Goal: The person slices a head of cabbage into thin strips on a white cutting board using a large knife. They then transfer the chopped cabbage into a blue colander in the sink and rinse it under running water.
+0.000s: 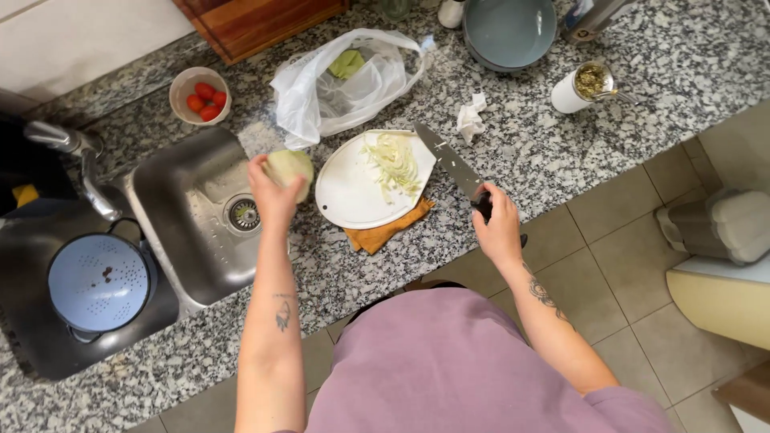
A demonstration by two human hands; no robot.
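Observation:
My left hand (271,196) grips a pale green chunk of cabbage (290,168), held just left of the white cutting board (349,196) and beside the sink. Shredded cabbage (395,163) lies on the board's right half. My right hand (499,224) is closed around the dark handle of a large kitchen knife (447,159), whose blade points up and left along the board's right edge. An orange cloth (385,232) sticks out from under the board.
A steel sink (192,232) with a tap (76,160) lies to the left, beside a blue colander (98,282). Behind stand a bowl of cherry tomatoes (200,96), a plastic bag (341,84), a grey bowl (509,32), a cup of herbs (581,87) and crumpled paper (472,118).

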